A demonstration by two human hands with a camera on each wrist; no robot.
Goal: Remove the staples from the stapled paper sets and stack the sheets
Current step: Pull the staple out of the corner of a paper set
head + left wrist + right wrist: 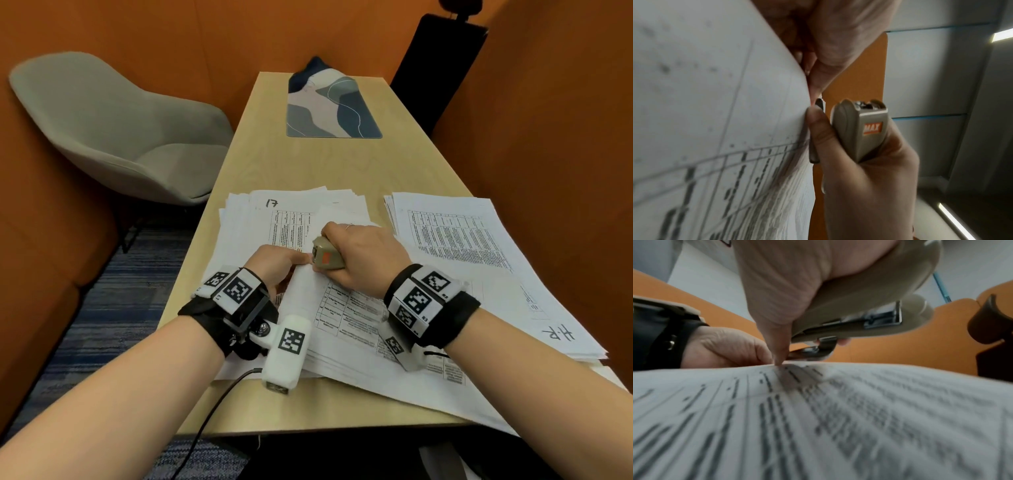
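Observation:
A stapled paper set (342,308) lies on the table in front of me, its far corner lifted. My left hand (274,265) pinches that corner (793,91) between thumb and fingers. My right hand (363,255) grips a beige staple remover (325,257) with an orange label (872,128), its metal tip (813,352) right at the pinched corner. The right thumb (818,126) presses against the paper edge. The staple itself is hidden.
A pile of printed sheets (298,212) marked "17" lies behind my hands, another pile (462,240) to the right. A patterned mat (329,106) sits at the table's far end. A grey chair (113,126) stands left of the wooden table (308,161).

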